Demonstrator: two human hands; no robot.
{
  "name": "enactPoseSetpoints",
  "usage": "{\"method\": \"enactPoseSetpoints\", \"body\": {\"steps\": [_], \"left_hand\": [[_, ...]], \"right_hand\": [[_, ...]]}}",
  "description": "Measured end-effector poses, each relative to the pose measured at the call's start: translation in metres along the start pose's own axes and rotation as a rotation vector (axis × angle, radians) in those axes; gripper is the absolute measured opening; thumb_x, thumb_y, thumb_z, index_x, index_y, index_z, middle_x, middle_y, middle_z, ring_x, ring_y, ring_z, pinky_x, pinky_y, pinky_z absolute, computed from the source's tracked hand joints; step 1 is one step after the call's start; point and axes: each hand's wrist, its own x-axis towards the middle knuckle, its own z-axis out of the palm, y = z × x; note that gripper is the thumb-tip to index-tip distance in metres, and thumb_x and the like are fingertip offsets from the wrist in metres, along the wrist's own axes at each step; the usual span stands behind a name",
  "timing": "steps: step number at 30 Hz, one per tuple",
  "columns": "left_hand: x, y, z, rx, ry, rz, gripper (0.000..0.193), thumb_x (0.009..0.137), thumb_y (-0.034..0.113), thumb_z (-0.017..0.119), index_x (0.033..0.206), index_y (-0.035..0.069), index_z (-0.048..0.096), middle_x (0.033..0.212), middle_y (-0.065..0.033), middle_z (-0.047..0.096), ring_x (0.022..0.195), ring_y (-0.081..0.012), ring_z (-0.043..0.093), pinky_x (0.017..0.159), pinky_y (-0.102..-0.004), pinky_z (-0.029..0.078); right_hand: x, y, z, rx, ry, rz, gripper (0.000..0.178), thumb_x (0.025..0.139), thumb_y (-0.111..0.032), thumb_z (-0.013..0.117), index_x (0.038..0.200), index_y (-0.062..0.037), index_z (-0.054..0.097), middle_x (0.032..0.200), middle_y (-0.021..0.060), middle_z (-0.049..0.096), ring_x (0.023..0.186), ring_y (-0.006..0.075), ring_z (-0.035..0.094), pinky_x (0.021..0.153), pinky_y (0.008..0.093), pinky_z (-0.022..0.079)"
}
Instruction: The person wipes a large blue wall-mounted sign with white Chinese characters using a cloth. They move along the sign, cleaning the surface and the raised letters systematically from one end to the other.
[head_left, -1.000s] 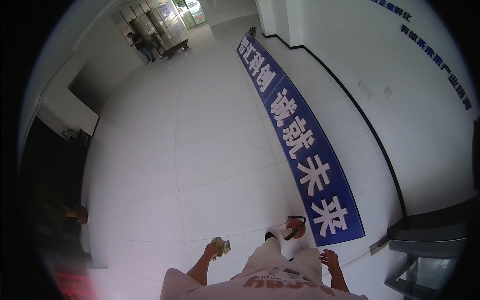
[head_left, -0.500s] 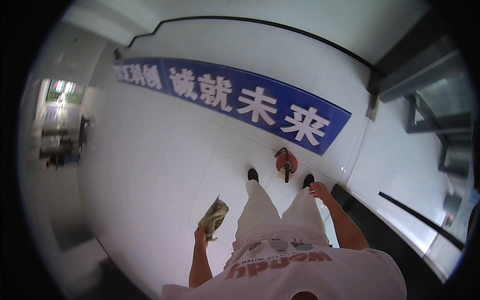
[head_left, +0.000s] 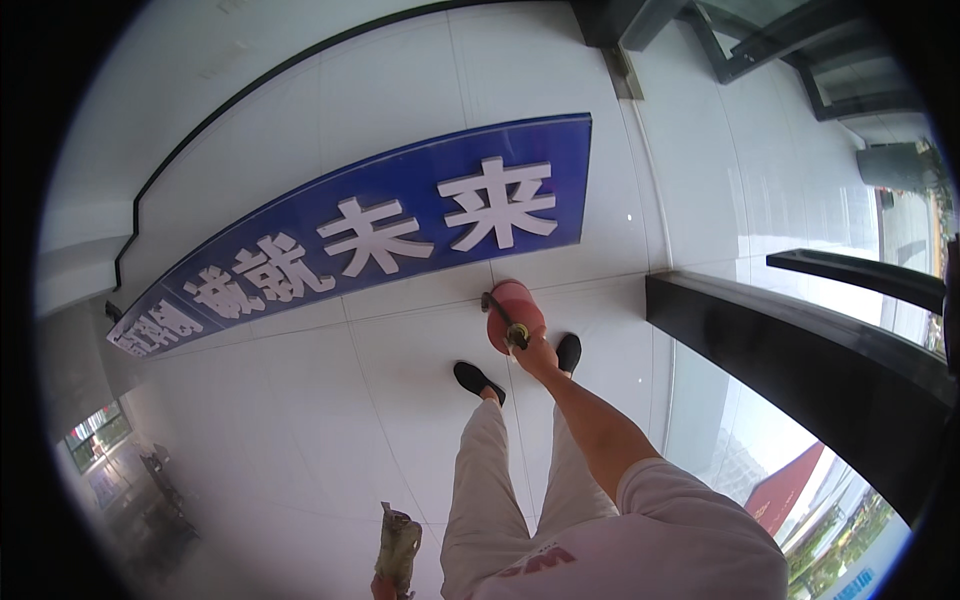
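Note:
A red fire extinguisher [head_left: 515,297] with a black hose and a brassy valve stands on the floor just ahead of my shoes. My right hand [head_left: 538,355] reaches down to its top, fingers closed around the handle; the fingertips are partly hidden under the hand. Low at the left, my left hand [head_left: 383,587] grips a crumpled olive-green cloth-like bundle [head_left: 400,548]. Only part of that hand shows above the lower edge.
A long blue sign board [head_left: 400,215] with raised white characters lies beyond the extinguisher. At right are a dark door frame [head_left: 780,345], a black bar handle [head_left: 850,275] and glass. My black shoes [head_left: 480,382] stand on pale floor tiles [head_left: 290,420].
My right hand has moved from beside my leg down to the extinguisher and taken hold of it. The view has turned and come closer; the left hand, still holding the bundle, sits lower in view.

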Motion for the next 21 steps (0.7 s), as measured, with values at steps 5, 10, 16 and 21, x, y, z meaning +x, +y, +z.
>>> {"method": "enactPoseSetpoints", "body": {"steps": [5,10,16,21], "left_hand": [[-0.002,0.011,0.015,0.147,0.0,-0.052,0.041,0.089,0.01,0.051,0.129,0.0,0.054,0.109,-0.0111,0.065,0.089,-0.0221,0.067,0.075,-0.0355,0.056],[-0.026,0.073,0.064,0.276,-0.064,0.057,0.043,0.089,0.016,0.054,0.128,0.0,0.055,0.11,-0.0121,0.065,0.092,-0.0227,0.066,0.077,-0.0354,0.054],[-0.027,0.067,0.055,0.655,-0.056,0.257,0.055,0.08,0.017,0.05,0.131,-0.003,0.054,0.117,-0.0185,0.065,0.102,-0.0295,0.063,0.09,-0.038,0.049],[-0.029,0.06,0.05,0.693,-0.032,0.242,0.053,0.08,0.016,0.051,0.128,-0.003,0.056,0.113,-0.0184,0.066,0.099,-0.0278,0.063,0.088,-0.0367,0.05]], "right_hand": [[-0.01,0.001,0.011,0.05,-0.017,-0.054,0.074,0.086,-0.041,0.064,0.129,0.0071,0.028,0.104,0.0295,0.065,0.096,0.044,0.066,0.081,0.0521,0.053],[-0.006,-0.015,-0.01,0.185,-0.05,0.102,0.065,0.087,-0.04,0.062,0.125,0.0072,0.037,0.111,0.027,0.065,0.102,0.0423,0.065,0.085,0.0497,0.052],[0.004,-0.004,0.014,0.18,-0.117,0.136,0.046,0.092,-0.034,0.056,0.119,0.0024,0.056,0.114,0.0232,0.066,0.107,0.0386,0.064,0.092,0.0473,0.05],[-0.002,0.009,-0.055,0.005,-0.157,-0.066,0.045,0.092,-0.038,0.055,0.118,-0.001,0.06,0.11,0.02,0.068,0.105,0.036,0.066,0.088,0.0459,0.052]]}}
